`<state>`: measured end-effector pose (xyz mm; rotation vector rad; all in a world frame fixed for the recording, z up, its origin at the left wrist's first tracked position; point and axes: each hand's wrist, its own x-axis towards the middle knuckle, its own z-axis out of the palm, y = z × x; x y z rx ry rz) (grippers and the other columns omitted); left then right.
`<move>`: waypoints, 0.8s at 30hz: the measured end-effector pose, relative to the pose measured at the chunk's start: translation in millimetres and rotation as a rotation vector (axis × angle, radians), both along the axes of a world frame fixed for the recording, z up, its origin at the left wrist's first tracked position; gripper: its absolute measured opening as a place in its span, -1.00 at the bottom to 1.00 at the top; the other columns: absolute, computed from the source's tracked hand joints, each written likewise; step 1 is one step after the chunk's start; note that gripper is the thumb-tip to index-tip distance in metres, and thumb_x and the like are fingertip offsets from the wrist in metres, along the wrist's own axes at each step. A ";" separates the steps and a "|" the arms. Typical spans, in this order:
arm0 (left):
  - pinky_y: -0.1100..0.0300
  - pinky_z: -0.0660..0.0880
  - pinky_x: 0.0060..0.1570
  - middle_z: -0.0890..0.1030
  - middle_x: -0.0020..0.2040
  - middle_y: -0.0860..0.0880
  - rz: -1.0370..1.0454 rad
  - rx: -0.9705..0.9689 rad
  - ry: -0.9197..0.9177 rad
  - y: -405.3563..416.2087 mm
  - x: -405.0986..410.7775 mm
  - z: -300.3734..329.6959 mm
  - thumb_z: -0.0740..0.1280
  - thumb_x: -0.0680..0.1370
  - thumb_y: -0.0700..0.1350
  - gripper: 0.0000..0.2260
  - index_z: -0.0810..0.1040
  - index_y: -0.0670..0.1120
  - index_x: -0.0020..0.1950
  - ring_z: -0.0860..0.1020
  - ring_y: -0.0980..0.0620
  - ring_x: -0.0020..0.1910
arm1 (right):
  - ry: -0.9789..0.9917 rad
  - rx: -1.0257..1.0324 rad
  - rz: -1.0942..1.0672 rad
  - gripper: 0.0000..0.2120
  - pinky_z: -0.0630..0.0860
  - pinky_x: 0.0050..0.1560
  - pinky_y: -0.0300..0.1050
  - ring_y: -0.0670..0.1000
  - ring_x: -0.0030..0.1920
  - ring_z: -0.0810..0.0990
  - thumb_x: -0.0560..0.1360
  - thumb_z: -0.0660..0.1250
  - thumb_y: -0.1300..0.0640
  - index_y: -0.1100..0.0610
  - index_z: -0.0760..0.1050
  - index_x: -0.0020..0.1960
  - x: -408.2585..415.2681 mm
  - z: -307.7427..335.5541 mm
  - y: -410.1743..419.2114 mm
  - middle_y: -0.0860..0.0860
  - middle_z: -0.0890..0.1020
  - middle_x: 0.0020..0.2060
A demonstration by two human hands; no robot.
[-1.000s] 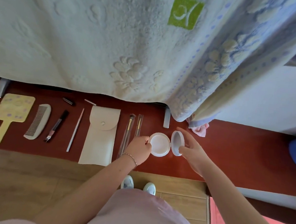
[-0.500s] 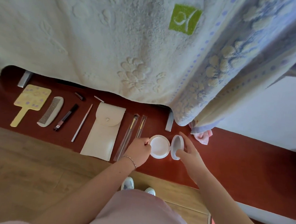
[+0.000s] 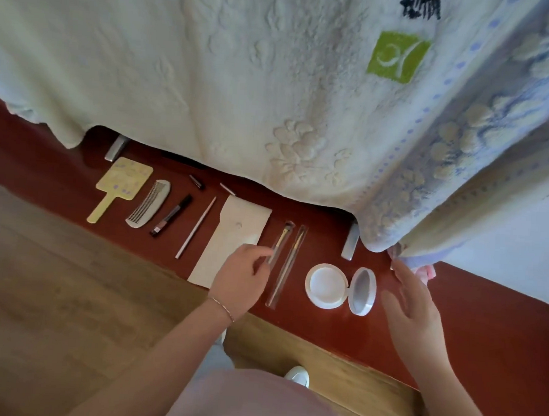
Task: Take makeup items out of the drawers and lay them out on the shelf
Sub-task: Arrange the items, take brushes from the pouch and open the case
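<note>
The round white compact (image 3: 340, 287) lies open on the red shelf (image 3: 472, 316) near its front edge. Left hand (image 3: 241, 275) fingers loosely curled, right hand (image 3: 413, 308) fingers wide; both hold nothing.

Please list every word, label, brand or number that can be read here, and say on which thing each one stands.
No text can be read.
Green patch on the hanging towel: a white curved logo, no letters.
Dark embroidery above it: cut off, unreadable.
Label on the dark tube: too small to read.
</note>
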<state>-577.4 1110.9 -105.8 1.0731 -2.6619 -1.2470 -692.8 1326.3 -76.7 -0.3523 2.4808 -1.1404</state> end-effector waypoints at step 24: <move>0.10 -0.31 0.41 -0.29 0.53 -0.17 -1.170 -0.532 -0.126 -138.5 33.0 -36.3 0.11 0.57 0.16 -0.32 -0.18 -0.03 0.54 -0.32 -0.13 0.50 | 0.134 0.702 0.216 -0.43 -0.14 0.51 -0.02 0.00 0.53 -0.10 0.60 -0.01 0.12 0.12 -0.16 0.54 92.5 -49.3 -186.3 0.02 -0.08 0.55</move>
